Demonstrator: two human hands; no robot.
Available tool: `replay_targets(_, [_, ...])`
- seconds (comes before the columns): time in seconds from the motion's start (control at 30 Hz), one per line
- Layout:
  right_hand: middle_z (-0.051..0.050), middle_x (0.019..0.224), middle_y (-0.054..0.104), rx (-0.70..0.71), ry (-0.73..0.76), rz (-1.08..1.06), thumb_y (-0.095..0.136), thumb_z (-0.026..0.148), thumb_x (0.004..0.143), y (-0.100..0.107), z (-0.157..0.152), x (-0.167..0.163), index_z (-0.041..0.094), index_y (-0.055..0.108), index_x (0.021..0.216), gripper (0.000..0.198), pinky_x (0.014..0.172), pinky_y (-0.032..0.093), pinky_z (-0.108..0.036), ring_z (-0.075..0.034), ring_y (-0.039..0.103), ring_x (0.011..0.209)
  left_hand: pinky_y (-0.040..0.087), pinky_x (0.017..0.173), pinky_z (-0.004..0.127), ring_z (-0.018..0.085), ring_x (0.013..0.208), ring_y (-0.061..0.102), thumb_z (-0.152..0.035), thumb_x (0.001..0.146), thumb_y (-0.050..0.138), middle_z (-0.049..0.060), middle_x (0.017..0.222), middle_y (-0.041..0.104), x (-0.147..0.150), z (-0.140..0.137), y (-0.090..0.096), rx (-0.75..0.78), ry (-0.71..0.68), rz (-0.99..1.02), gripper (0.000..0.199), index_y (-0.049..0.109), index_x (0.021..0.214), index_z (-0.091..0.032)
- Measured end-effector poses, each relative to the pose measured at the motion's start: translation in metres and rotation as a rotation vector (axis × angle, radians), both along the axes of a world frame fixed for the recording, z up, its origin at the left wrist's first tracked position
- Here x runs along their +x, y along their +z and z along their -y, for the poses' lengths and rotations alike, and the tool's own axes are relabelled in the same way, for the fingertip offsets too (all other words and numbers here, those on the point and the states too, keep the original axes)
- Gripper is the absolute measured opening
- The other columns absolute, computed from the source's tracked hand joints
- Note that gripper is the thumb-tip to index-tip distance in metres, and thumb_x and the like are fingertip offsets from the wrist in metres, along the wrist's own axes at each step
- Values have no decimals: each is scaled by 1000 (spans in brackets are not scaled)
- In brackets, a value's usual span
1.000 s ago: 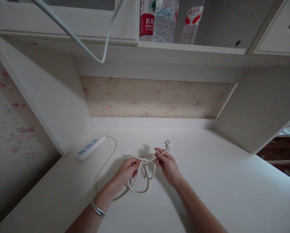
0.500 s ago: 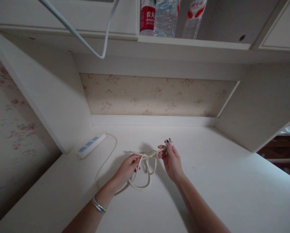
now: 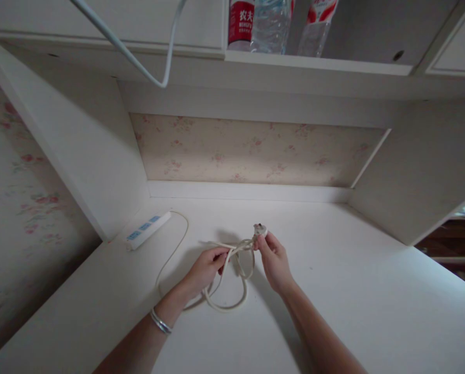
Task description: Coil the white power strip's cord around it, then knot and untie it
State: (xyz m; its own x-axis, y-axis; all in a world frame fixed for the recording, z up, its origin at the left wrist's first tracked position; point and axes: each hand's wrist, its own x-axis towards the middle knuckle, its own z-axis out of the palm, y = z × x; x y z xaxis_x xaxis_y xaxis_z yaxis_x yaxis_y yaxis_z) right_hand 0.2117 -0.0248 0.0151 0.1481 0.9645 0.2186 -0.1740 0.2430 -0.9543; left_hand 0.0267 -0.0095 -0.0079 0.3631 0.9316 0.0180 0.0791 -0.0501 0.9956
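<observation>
A looped, tangled off-white power cord (image 3: 232, 310) hangs between my two hands above the white desk. My left hand (image 3: 206, 267) is closed around a bunch of its strands, a silver bangle on the wrist. My right hand (image 3: 273, 259) pinches the cord's end just by the plug (image 3: 260, 230), whose prongs point away from me. From the bundle, a thin stretch of cord runs left and curves back to a white power strip (image 3: 149, 231) with blue socket faces, lying at the desk's left rear. Fingertips of the left hand are partly hidden behind the strands.
White side panels (image 3: 69, 140) close in the desk (image 3: 333, 291) left and right. Overhead, a shelf (image 3: 318, 64) carries several plastic bottles (image 3: 270, 26). A pale bent cable (image 3: 139, 67) dangles at the upper left. Floral wallpaper (image 3: 240, 150) shows behind.
My right hand has turned and shifted the plug slightly left, closer to the cord bundle. The left hand keeps its grip, and the lower loop hangs a little wider.
</observation>
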Motion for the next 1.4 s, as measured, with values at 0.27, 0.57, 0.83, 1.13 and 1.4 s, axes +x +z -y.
replay_targets(0.27, [-3, 86, 64, 72, -103, 55, 64, 40, 78, -3, -5, 2, 21, 58, 100, 30, 69, 40, -27, -15, 53, 75, 28, 52, 20, 8, 55, 35, -40, 78, 61, -2, 65, 46, -3, -2, 1, -180, 57, 404, 35, 65, 102, -15])
replay_targets(0.57, [-4, 82, 65, 85, -57, 155, 62, 43, 79, -12, -5, -1, 21, 62, 89, 24, 69, 42, -28, -17, 55, 74, 33, 58, 21, 8, 61, 42, -29, 72, 65, 6, 90, 60, 0, 6, 12, -344, -113, 443, 39, 65, 109, -18])
replay_targets(0.83, [-8, 127, 45, 194, -32, 438, 55, 40, 84, -15, 5, -21, 26, 66, 102, 26, 78, 46, -29, -21, 49, 108, 33, 57, 20, 11, 68, 49, -35, 73, 66, 5, 90, 63, 6, 3, 5, -287, -38, 456, 47, 59, 119, -24])
replay_targets(1.13, [-6, 139, 34, 105, 76, 454, 56, 44, 83, -19, 6, -23, 30, 68, 104, 29, 82, 50, -33, -22, 54, 104, 34, 53, 21, 8, 52, 41, -37, 78, 60, -1, 69, 57, 3, 2, 7, -27, 14, 153, 46, 58, 121, -20])
replay_targets(1.4, [-1, 149, 21, 79, 107, 672, 76, 45, 61, -23, 12, -22, 29, 69, 103, 45, 93, 43, -39, -28, 51, 113, 42, 82, 28, 22, 91, 60, -33, 81, 54, 9, 104, 67, -1, -5, 2, 213, 219, -81, 34, 64, 109, -17])
